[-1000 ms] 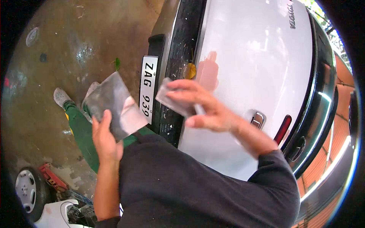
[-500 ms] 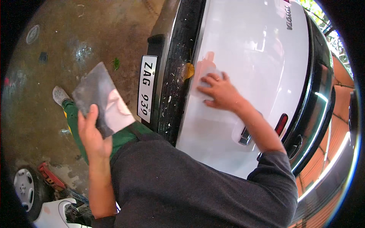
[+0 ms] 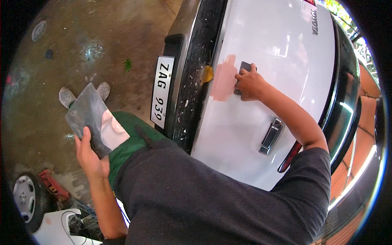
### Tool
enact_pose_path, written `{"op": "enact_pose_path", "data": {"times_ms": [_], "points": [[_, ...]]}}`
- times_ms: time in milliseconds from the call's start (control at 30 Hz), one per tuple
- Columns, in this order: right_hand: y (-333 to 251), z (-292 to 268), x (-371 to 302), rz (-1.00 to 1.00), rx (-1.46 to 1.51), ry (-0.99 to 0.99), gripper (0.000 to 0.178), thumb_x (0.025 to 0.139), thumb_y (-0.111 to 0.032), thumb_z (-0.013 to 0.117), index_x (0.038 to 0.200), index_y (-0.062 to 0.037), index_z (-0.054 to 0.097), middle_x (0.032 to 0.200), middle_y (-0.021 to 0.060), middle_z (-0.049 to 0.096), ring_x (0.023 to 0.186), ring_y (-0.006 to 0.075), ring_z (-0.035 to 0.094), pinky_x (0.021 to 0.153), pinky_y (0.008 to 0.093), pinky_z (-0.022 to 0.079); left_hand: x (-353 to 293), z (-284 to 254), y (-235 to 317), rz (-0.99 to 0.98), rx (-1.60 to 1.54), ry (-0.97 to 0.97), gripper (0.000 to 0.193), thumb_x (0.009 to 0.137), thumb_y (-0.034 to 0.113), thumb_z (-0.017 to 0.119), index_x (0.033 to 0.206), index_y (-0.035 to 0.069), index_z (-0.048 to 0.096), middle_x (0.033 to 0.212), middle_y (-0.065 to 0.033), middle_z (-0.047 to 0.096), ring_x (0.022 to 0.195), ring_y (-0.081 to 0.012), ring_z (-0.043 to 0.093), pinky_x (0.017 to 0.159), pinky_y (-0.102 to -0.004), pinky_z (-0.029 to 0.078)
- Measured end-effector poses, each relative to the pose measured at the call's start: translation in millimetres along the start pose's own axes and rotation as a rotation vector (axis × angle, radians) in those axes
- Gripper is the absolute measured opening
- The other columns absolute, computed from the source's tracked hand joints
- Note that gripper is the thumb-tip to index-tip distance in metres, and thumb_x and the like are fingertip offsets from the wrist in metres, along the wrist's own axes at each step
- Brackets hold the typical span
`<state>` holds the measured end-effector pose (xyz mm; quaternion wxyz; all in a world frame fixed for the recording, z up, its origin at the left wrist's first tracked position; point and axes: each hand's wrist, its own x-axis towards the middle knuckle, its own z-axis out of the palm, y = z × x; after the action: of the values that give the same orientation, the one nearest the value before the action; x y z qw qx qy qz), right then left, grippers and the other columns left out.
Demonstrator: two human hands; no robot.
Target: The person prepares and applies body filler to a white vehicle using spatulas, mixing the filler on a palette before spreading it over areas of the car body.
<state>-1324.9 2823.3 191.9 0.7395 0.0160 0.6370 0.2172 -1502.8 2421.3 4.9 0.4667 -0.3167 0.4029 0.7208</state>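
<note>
My left hand (image 3: 90, 157) grips a flat grey mixing board (image 3: 83, 114) by its near edge, thumb on top. Smooth pink putty (image 3: 112, 130) covers one corner of the board. At the white tailgate (image 3: 269, 49), my right hand (image 3: 251, 83) has its fingers closed round a dark rectangular spreader (image 3: 246, 66). The spreader is against the panel or just off it; I cannot tell which. Just left of it, a pink putty patch (image 3: 223, 81) lies on the white paint with an uneven outline.
A black bumper (image 3: 198, 61) with a yellow leaf (image 3: 207, 74) and a number plate (image 3: 162, 92) borders the tailgate. The chrome handle (image 3: 271, 136) sits below my right forearm. A wheel (image 3: 25, 198) and a red jack-like tool (image 3: 53, 183) are at the lower left.
My right hand has moved right, off the pink patch, which now shows more fully. The board in my left hand has shifted slightly left and down.
</note>
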Motion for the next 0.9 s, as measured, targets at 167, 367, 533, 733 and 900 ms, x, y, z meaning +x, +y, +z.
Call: {"op": "enact_pose_path", "data": {"times_ms": [167, 367, 533, 733, 900], "points": [[-13, -37, -44, 0.082, 0.082, 0.031, 0.039, 0.076, -0.032, 0.069, 0.111, -0.0162, 0.072, 0.123, 0.0078, 0.058, 0.123, 0.0280, 0.052, 0.106, 0.0642, 0.034, -10, 6, 32, 0.029, -0.016, 0.063, 0.047, 0.103, 0.029, 0.053, 0.143, 0.004, 0.044, 0.135, -0.0098, 0.057, 0.123, -0.0256, 0.056, 0.108, -0.0426, 0.042], [-39, -79, -113, -0.528, 1.479, 0.838, 0.076, 0.074, -0.052, 0.072, 0.135, -0.0096, 0.058, 0.144, 0.0161, 0.048, 0.137, 0.0329, 0.043, 0.110, 0.0533, 0.037, -38, 23, 85, 0.193, 0.080, -0.110, 0.044, 0.103, 0.018, 0.053, 0.144, 0.005, 0.042, 0.135, -0.0093, 0.056, 0.120, -0.0231, 0.057, 0.103, -0.0410, 0.046], [-140, -95, -97, -1.767, 2.738, 0.898, 0.087, 0.087, -0.054, 0.062, 0.152, -0.0043, 0.034, 0.157, 0.0181, 0.033, 0.142, 0.0373, 0.037, 0.110, 0.0637, 0.034, -63, 60, 146, 0.307, 0.145, -0.183, 0.043, 0.102, 0.014, 0.053, 0.143, 0.005, 0.042, 0.134, -0.0089, 0.056, 0.119, -0.0233, 0.057, 0.103, -0.0409, 0.046], [-164, -151, -100, -1.359, 3.028, 1.201, 0.048, 0.095, -0.015, 0.060, 0.141, -0.0081, 0.049, 0.145, 0.0167, 0.049, 0.133, 0.0356, 0.048, 0.111, 0.0552, 0.037, -75, 125, 186, 0.353, 0.270, -0.431, 0.038, 0.104, 0.016, 0.051, 0.139, 0.004, 0.044, 0.127, -0.0101, 0.059, 0.115, -0.0238, 0.060, 0.100, -0.0413, 0.048], [-160, -212, -138, -0.517, 1.739, 2.076, 0.061, 0.084, 0.008, 0.061, 0.141, -0.0096, 0.053, 0.139, 0.0198, 0.048, 0.134, 0.0336, 0.046, 0.108, 0.0387, 0.041, -71, 187, 186, 0.323, 0.399, -0.508, 0.036, 0.103, 0.014, 0.050, 0.137, 0.004, 0.044, 0.126, -0.0105, 0.059, 0.113, -0.0249, 0.061, 0.097, -0.0426, 0.049]]}}
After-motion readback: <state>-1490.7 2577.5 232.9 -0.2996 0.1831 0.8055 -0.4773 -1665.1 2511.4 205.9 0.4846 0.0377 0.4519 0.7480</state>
